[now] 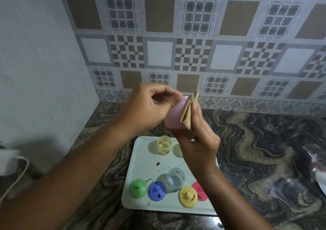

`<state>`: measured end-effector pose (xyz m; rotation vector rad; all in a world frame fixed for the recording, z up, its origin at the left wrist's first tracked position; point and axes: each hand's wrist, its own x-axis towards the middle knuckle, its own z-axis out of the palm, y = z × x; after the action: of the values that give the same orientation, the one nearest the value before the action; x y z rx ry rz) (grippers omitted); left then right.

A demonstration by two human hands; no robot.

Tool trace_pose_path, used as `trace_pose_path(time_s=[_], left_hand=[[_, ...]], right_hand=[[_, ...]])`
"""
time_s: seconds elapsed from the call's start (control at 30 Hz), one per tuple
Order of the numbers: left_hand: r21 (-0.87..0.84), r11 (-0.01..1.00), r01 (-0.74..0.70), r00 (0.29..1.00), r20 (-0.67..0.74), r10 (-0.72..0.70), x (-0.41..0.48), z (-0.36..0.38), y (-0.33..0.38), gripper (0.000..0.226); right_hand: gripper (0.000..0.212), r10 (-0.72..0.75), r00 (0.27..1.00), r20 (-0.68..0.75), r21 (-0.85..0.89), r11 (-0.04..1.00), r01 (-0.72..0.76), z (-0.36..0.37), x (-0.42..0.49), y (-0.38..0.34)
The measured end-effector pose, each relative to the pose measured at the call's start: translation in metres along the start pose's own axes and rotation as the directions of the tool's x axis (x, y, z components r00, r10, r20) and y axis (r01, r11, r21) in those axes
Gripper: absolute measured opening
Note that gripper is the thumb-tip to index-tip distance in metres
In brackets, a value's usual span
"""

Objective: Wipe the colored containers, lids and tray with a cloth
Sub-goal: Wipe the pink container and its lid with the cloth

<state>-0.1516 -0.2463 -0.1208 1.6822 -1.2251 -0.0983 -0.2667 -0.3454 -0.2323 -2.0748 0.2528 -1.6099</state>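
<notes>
Above the tray I hold a pink container (173, 117) in the air. My left hand (150, 106) grips its left side and rim with curled fingers. My right hand (197, 138) holds a folded tan cloth (189, 110) against the container's right side. Below, a white tray (141, 161) with dark stains carries a yellow container (164, 147) at the back and a clear blue container (176, 179) near the front. Along the tray's front lie a green lid (138, 188), a blue lid (156, 191), a yellow lid (188, 196) and a red lid (199, 191), partly behind my right forearm.
The tray sits on a dark marbled counter (255, 150) in a corner, with a patterned tile wall behind and a plain wall on the left. A clear plastic bag (315, 161) lies at the right edge. A white charger with cable (10, 161) is at far left.
</notes>
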Motion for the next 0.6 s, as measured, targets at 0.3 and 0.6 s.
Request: trace_pose_path(time_s=[0.3, 0.6], left_hand=[[-0.233, 0.952, 0.199, 0.979, 0.093, -0.181, 0.011, -0.008, -0.006, 0.007], [-0.115, 0.988, 0.106, 0.992, 0.086, -0.097, 0.007, -0.007, 0.003, 0.028]], right_hand=[[0.070, 0.054, 0.998, -0.013, 0.068, 0.996, -0.053, -0.002, 0.006, 0.000], [0.086, 0.311, 0.950, -0.017, 0.323, 0.901, -0.289, -0.007, 0.002, -0.005]])
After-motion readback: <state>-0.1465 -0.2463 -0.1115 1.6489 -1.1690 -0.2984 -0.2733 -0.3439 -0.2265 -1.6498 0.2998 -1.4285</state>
